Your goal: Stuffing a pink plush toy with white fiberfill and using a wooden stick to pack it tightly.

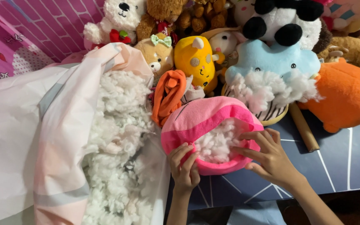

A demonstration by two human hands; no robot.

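A pink plush shell (207,118) lies on its side in the middle, its opening facing me and packed with white stuffing (216,143). My left hand (184,168) grips the lower left rim of that opening. My right hand (269,156) holds the right rim, with its fingers reaching into the stuffing. To the left a large pale fabric bag (30,137) lies open, full of loose white stuffing (119,141).
Several plush toys crowd the back: a white bear (119,18), a yellow one (194,58), a blue cloud (271,64) with stuffing spilling out, a panda (284,21), an orange one (346,98). An orange fabric piece (169,96) and a wooden stick (304,129) lie on the dark blue mat (338,166).
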